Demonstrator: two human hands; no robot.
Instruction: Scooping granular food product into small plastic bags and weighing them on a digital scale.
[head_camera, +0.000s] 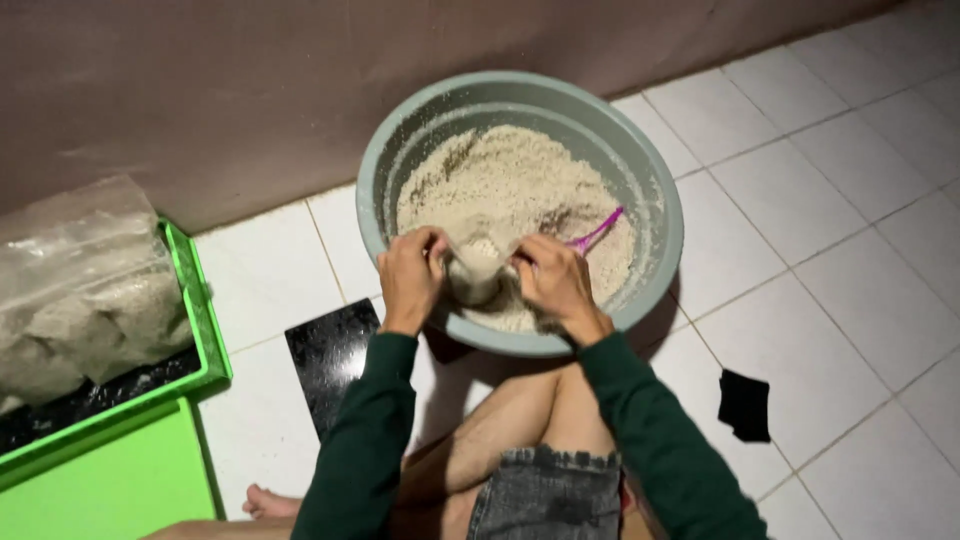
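small clear bag (478, 268) held open over the near rim of the grey basin (400, 140), between both hands.
left hand (410, 275) pinches the bag's left edge, right hand (553, 280) pinches its right edge, each equally near. the mouth faces up, long axis across the basin. pale grains (510, 180) fill the basin just beyond; the pink scoop (597, 232) lies by the right hand, handle pointing toward the basin's far right.

White tiled floor (820, 200): grey basin (668, 215) by the wall, black mat (330, 350), green crate (205, 330) (left edge), black cloth (745, 405) right.
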